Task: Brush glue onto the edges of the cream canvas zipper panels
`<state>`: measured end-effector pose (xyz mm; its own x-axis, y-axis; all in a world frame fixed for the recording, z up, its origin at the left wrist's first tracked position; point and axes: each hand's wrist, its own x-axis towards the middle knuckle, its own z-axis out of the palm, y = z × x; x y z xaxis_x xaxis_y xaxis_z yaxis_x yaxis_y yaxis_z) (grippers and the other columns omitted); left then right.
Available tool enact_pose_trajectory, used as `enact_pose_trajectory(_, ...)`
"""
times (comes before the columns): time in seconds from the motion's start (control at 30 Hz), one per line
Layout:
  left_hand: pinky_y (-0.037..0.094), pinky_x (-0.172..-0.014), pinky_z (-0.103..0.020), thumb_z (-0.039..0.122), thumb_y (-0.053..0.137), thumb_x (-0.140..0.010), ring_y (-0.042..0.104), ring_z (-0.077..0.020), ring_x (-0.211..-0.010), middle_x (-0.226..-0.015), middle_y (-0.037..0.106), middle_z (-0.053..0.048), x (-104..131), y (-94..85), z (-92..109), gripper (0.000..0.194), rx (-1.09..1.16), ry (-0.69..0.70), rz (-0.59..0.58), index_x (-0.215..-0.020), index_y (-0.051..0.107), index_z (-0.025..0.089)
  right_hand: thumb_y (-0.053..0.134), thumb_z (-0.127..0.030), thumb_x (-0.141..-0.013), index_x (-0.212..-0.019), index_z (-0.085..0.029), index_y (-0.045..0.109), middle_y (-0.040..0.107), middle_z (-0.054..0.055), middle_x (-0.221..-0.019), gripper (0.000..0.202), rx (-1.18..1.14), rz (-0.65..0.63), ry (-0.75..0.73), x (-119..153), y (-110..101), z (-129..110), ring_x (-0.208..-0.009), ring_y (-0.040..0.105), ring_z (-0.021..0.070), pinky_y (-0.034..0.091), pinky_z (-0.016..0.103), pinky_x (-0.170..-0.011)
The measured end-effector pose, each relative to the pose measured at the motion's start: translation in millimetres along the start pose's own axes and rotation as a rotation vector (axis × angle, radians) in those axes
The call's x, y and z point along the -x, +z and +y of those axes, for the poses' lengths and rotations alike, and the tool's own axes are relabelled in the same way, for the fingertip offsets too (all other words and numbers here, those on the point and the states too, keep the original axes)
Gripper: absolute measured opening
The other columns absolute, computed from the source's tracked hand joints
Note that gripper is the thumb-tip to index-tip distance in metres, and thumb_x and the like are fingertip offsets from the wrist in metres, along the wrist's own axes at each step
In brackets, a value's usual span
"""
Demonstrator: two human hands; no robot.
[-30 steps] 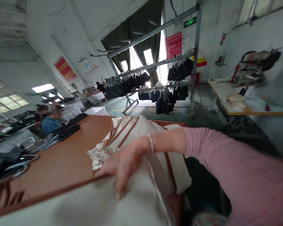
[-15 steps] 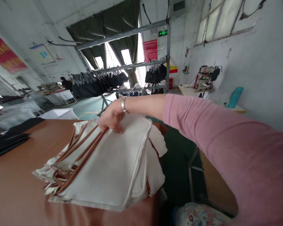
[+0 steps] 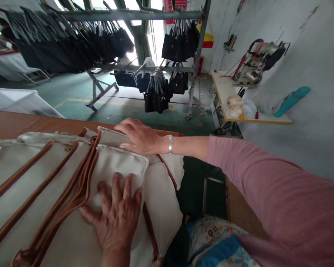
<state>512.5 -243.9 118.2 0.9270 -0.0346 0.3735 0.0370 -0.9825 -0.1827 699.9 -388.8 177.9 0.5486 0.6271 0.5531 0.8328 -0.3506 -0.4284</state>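
Off-white fabric pieces with brown trim (image 3: 161, 189) lie in an overlapping stack on a brown-covered table. My left hand (image 3: 115, 213) lies flat on the top piece, fingers spread. Brown straps (image 3: 82, 181) run diagonally just left of it. My right hand (image 3: 142, 137), with a silver bracelet at the wrist, rests at the stack's far edge. Its fingers stretch left over the edge of a piece, thumb apart from them. The undersides of the lower pieces are hidden.
Beyond the brown table covering (image 3: 30, 120) stands a metal rack (image 3: 128, 15) hung with dark bags (image 3: 179, 44). At the right, a sewing machine (image 3: 250, 65) and a teal bottle (image 3: 291, 101) are on a small table. A white bin (image 3: 19, 100) stands at the left.
My view has tilted down and come closer to the stack. My left hand has come in, flat on the top piece. My right hand has loosened from the straps and reaches the far edge.
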Motion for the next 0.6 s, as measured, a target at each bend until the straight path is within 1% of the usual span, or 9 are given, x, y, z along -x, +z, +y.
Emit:
enact_pose_trajectory(0.03, -0.008, -0.109, -0.071, 0.044, 0.042, -0.095, 0.01, -0.0376, -0.148, -0.16, 0.024, -0.009, 1, 0.0, 0, 0.058, -0.003, -0.001, 0.007, -0.15, 0.031, 0.027, 0.057, -0.032, -0.092, -0.137, -0.014, 0.037, 0.039, 0.014, -0.136, 0.052, 0.048, 0.032, 0.17, 27, 2, 11, -0.127, 0.036, 0.0289, 0.033, 0.047, -0.105)
enact_pose_trajectory(0.07, -0.008, -0.109, -0.071, 0.043, 0.042, -0.095, 0.009, -0.0372, -0.148, -0.16, 0.023, -0.009, 1, -0.5, 0, 0.058, -0.003, 0.001, 0.012, -0.15, 0.03, 0.028, 0.061, -0.038, -0.09, -0.137, -0.014, 0.036, 0.04, 0.016, -0.133, 0.059, 0.084, -0.014, 0.335, 54, 10, 21, -0.124, 0.039, 0.0301, 0.035, 0.047, -0.103)
enact_pose_trajectory(0.13, -0.008, -0.109, -0.071, 0.042, 0.042, -0.095, 0.009, -0.0367, -0.148, -0.16, 0.023, -0.007, 0, -1.6, 1, 0.058, 0.003, 0.007, 0.016, -0.15, 0.028, 0.03, 0.069, -0.052, -0.081, -0.131, -0.017, 0.042, 0.045, 0.016, -0.126, 0.067, 0.103, -0.221, 0.684, 103, 35, 38, -0.116, 0.045, 0.0319, 0.04, 0.046, -0.096)
enact_pose_trajectory(0.17, -0.008, -0.109, -0.071, 0.042, 0.042, -0.095, 0.009, -0.0366, -0.148, -0.16, 0.023, -0.007, -1, -1.7, 2, 0.058, 0.007, 0.007, 0.019, -0.151, 0.027, 0.031, 0.071, -0.055, -0.078, -0.127, -0.015, 0.046, 0.048, 0.017, -0.121, 0.068, 0.091, -0.257, 0.753, 122, 49, 44, -0.111, 0.048, 0.0328, 0.042, 0.046, -0.092)
enact_pose_trajectory(0.27, -0.006, -0.109, -0.07, 0.042, 0.04, -0.096, 0.007, -0.0368, -0.148, -0.161, 0.022, -0.008, -3, -1.0, 3, 0.059, 0.012, 0.004, 0.029, -0.151, 0.026, 0.029, 0.064, -0.051, -0.085, -0.122, -0.013, 0.048, 0.049, 0.018, -0.12, 0.056, 0.08, -0.241, 0.855, 148, 83, 54, -0.111, 0.049, 0.0324, 0.043, 0.044, -0.09)
enact_pose_trajectory(0.37, -0.006, -0.108, -0.071, 0.041, 0.038, -0.096, 0.007, -0.0374, -0.148, -0.16, 0.023, -0.01, -2, -2.7, 5, 0.055, 0.007, 0.011, 0.04, -0.149, 0.033, 0.027, 0.058, -0.031, -0.092, -0.119, -0.012, 0.052, 0.052, 0.017, -0.119, 0.033, 0.059, -0.217, 0.889, 145, 89, 57, -0.112, 0.05, 0.0291, 0.043, 0.042, -0.092)
enact_pose_trajectory(0.47, -0.007, -0.108, -0.072, 0.04, 0.037, -0.096, 0.009, -0.0377, -0.148, -0.159, 0.025, -0.011, 2, -8.7, 8, 0.052, -0.007, 0.023, 0.053, -0.145, 0.041, 0.024, 0.06, -0.026, -0.093, -0.115, -0.012, 0.057, 0.057, 0.011, -0.115, 0.026, 0.001, -0.208, 0.889, 139, 76, 57, -0.105, 0.056, 0.0247, 0.046, 0.042, -0.09)
enact_pose_trajectory(0.53, -0.007, -0.109, -0.071, 0.039, 0.036, -0.097, 0.011, -0.037, -0.148, -0.159, 0.026, -0.011, 5, -13.3, 11, 0.049, -0.025, 0.014, 0.059, -0.143, 0.045, 0.023, 0.062, -0.031, -0.092, -0.111, -0.013, 0.059, 0.06, 0.009, -0.11, 0.026, -0.058, -0.17, 0.897, 138, 60, 56, -0.097, 0.059, 0.0221, 0.049, 0.041, -0.086)
enact_pose_trajectory(0.6, -0.006, -0.109, -0.071, 0.038, 0.035, -0.098, 0.012, -0.0359, -0.147, -0.159, 0.027, -0.009, 7, -15.8, 13, 0.047, -0.044, -0.015, 0.058, -0.142, 0.047, 0.025, 0.063, -0.028, -0.09, -0.104, -0.012, 0.062, 0.063, 0.009, -0.1, 0.021, -0.124, -0.098, 0.907, 139, 38, 54, -0.09, 0.061, 0.0207, 0.05, 0.036, -0.08)
